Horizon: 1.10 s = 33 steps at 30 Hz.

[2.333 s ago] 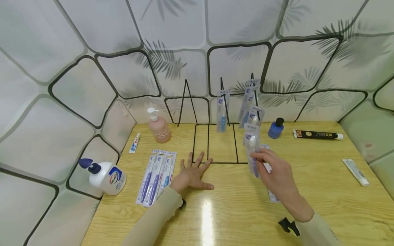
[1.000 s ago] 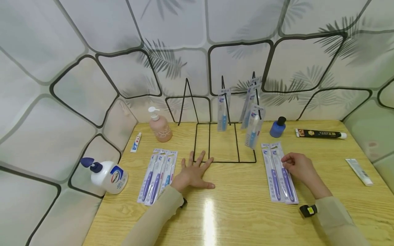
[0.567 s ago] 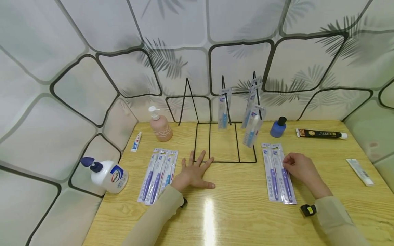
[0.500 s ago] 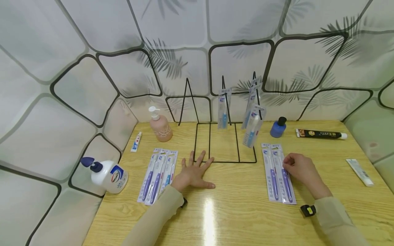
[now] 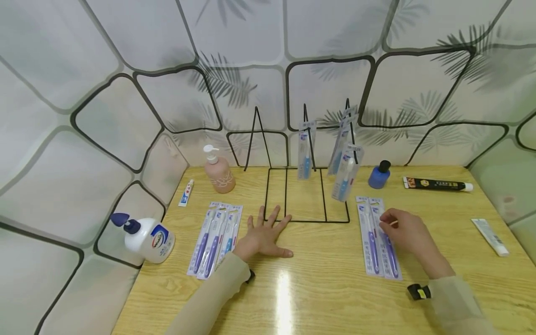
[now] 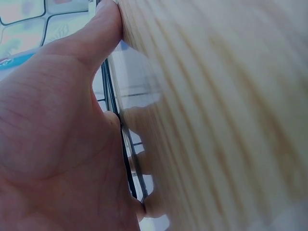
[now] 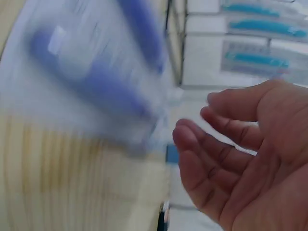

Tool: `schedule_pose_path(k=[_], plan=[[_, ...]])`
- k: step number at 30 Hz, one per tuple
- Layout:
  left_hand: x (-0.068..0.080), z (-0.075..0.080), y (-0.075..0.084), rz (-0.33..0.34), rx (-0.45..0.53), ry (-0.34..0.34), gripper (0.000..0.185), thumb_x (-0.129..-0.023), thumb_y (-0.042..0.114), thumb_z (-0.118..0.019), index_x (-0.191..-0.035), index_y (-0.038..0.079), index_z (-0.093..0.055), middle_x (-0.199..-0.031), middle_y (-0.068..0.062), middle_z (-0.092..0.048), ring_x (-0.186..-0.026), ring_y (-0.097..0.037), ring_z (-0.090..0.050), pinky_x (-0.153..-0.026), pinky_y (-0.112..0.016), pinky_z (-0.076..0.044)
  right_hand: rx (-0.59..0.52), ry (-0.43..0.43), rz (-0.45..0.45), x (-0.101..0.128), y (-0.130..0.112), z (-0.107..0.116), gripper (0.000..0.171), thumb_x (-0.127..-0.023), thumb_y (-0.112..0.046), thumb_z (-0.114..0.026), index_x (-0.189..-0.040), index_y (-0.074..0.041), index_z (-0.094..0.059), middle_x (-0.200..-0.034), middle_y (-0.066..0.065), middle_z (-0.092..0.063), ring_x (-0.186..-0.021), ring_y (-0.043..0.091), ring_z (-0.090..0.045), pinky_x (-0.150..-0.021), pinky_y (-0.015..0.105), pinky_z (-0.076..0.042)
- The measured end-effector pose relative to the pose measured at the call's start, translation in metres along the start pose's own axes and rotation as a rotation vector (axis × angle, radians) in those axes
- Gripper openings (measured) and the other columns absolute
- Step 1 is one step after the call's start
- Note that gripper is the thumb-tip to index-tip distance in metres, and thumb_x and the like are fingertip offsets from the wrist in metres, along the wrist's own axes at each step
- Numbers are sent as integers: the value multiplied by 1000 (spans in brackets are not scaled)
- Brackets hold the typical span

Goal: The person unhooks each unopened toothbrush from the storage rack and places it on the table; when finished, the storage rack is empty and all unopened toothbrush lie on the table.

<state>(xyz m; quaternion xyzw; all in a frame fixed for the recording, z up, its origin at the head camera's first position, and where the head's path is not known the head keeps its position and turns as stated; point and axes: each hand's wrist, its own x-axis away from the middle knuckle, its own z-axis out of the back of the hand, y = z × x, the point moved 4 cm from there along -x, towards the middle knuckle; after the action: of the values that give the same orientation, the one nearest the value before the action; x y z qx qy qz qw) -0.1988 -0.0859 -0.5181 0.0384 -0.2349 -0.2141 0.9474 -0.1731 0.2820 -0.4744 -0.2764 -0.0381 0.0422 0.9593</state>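
My left hand [image 5: 263, 238] lies flat with fingers spread, its fingertips at the front bar of a black wire rack [image 5: 303, 222]. On the right, my right hand [image 5: 404, 230] hovers over the edge of a packaged purple toothbrush [image 5: 389, 256], beside a matching packaged toothbrush [image 5: 369, 239]. In the right wrist view the thumb and loosely bent fingers stand apart, with nothing between them. Packaged blue toothbrushes hang on the rack: one pack [image 5: 305, 153] on the middle hook, several on the right hook, the frontmost pack [image 5: 346, 174] nearest me. The left hook [image 5: 256, 135] is bare.
Three packaged toothbrushes [image 5: 213, 239] lie left of my left hand. Around the table stand a white pump bottle [image 5: 148, 242], a pink pump bottle [image 5: 219, 176] and a blue bottle [image 5: 378, 176]. Toothpaste tubes, one black [image 5: 435, 184] and one white [image 5: 490, 237], lie at right; a small tube [image 5: 186, 193] lies left.
My right hand has taken a packaged purple toothbrush from before the right hook and laid it on the table beside another. It has since let go and lifted slightly. The left hand stayed put.
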Motion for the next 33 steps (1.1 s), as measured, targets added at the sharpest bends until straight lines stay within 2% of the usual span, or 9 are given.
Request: schedule_pose_path(k=[4, 6, 10, 12, 14, 19, 25, 28, 33], plan=[[2, 2, -1, 3, -1, 1, 108, -80, 83, -58, -163, 43, -2, -172, 2, 16, -155, -46, 18, -117, -77, -4, -116, 31, 202, 0, -37, -9, 19, -97, -11, -67, -114, -3, -68, -106, 14, -74, -90, 28, -71, -72, 32, -57], [2, 3, -2, 5, 2, 3, 108, -80, 83, -59, -163, 43, -2, -172, 2, 16, -155, -46, 18, -117, -77, -4, -168, 14, 293, -2, -58, -15, 30, -98, -10, -66, -127, -5, -63, -115, 14, -72, -95, 28, -71, -74, 29, -57], [2, 2, -3, 8, 0, 4, 108, -80, 83, -59, -163, 43, -3, -172, 2, 16, -155, -46, 17, -117, -77, -5, -313, -57, 392, -12, -102, -26, 56, -100, -13, -65, -151, -10, -43, -142, 16, -59, -119, 34, -65, -90, 40, -59], [1, 2, -4, 14, -8, 1, 107, -80, 83, -58, -163, 43, -2, -172, 2, 16, -155, -46, 17, -117, -77, -5, -400, -70, 398, -19, -124, -28, 63, -100, -13, -65, -156, -12, -36, -153, 15, -47, -130, 38, -57, -99, 47, -55], [0, 1, -4, 20, -14, -7, 107, -81, 83, -58, -163, 44, -1, -172, 2, 17, -155, -46, 18, -118, -76, -5, -491, -46, 397, -28, -143, -28, 66, -100, -11, -64, -158, -12, -33, -162, 16, -33, -138, 41, -49, -104, 51, -51], [-1, 0, -3, 31, -11, -24, 106, -81, 83, -57, -162, 45, 1, -171, 3, 19, -155, -45, 19, -119, -75, -4, -595, 107, 381, -56, -176, -24, 67, -97, -3, -63, -157, -6, -33, -170, 12, -9, -151, 39, -30, -114, 53, -42], [-2, -1, -1, 27, -20, -30, 106, -81, 85, -55, -162, 46, 1, -171, 4, 18, -156, -45, 18, -118, -76, -5, -522, 227, 356, -82, -190, -28, 69, -93, -7, -66, -155, -10, -37, -171, 11, 7, -157, 41, -12, -116, 65, -33], [-2, -1, 0, 22, -23, -24, 107, -79, 87, -54, -162, 46, 1, -172, 4, 17, -156, -45, 17, -118, -76, -6, -478, 281, 351, -90, -189, -30, 65, -91, -8, -69, -151, -12, -43, -170, 16, 5, -156, 44, -10, -110, 71, -34], [-1, -2, -1, 26, -32, -24, 107, -79, 88, -53, -161, 47, 1, -171, 4, 18, -156, -45, 18, -118, -76, -5, -463, 322, 388, -104, -185, -34, 56, -89, -4, -68, -143, -6, -50, -168, 22, -3, -154, 46, -14, -106, 73, -36]])
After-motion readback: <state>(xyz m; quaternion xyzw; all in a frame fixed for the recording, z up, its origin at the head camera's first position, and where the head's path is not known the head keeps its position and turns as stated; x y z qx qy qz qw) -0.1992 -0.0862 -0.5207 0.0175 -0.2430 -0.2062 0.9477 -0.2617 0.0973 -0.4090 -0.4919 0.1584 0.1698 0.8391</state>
